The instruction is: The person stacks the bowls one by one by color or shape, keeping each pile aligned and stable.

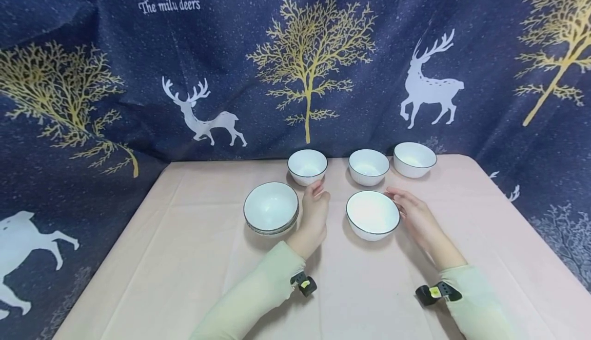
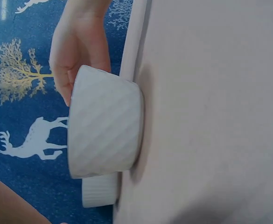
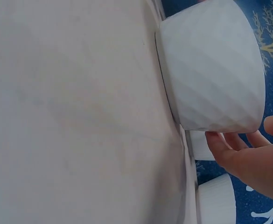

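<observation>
Nesting looks partway done: a bowl stack (image 1: 271, 207) sits left on the desk (image 1: 175, 278); the near-right bowl (image 1: 373, 214) and three far bowls (image 1: 368, 165) remain single. The right hand (image 1: 419, 219), loosely spread, touches the near-right bowl; the left hand (image 1: 314, 217), relaxed, holds nothing.

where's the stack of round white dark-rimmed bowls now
In the head view, the stack of round white dark-rimmed bowls sits slightly left of centre on the pale pink tablecloth, just left of the person's left hand.

My feed shows round white dark-rimmed bowls (image 1: 371, 212) mid-frame on pale-pink cloth (image 1: 184, 258). Above, navy fabric (image 1: 369, 109) bears gold trees (image 1: 308, 94), white deer (image 1: 431, 91).
</observation>
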`<move>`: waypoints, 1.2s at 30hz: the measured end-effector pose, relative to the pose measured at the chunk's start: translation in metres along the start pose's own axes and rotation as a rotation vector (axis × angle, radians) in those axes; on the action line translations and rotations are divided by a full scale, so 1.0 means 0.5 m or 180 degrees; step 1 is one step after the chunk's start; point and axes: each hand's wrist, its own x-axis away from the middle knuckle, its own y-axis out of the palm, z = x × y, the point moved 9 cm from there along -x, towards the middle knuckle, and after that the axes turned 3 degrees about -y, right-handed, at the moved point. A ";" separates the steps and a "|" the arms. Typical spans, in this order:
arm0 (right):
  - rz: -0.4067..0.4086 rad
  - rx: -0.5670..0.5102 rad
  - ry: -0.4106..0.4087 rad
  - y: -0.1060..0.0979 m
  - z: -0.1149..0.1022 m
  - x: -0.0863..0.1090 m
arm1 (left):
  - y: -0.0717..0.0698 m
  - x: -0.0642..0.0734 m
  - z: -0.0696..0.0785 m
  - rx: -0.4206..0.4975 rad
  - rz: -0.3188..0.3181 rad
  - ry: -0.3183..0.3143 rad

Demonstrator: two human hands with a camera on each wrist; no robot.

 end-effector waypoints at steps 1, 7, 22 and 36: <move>-0.0022 0.0053 0.0036 0.002 0.001 0.000 | 0.000 -0.002 -0.003 0.0020 0.0011 -0.0011; -0.0105 0.0153 0.0196 0.008 0.010 -0.003 | -0.006 -0.017 -0.020 0.0149 0.0177 -0.0079; -0.0170 -0.0020 0.0409 0.018 0.021 -0.004 | -0.005 -0.053 -0.039 0.0493 0.0492 -0.0287; -0.0235 -0.0123 0.0442 0.018 0.028 -0.004 | -0.015 -0.089 -0.049 0.0726 0.0786 -0.0341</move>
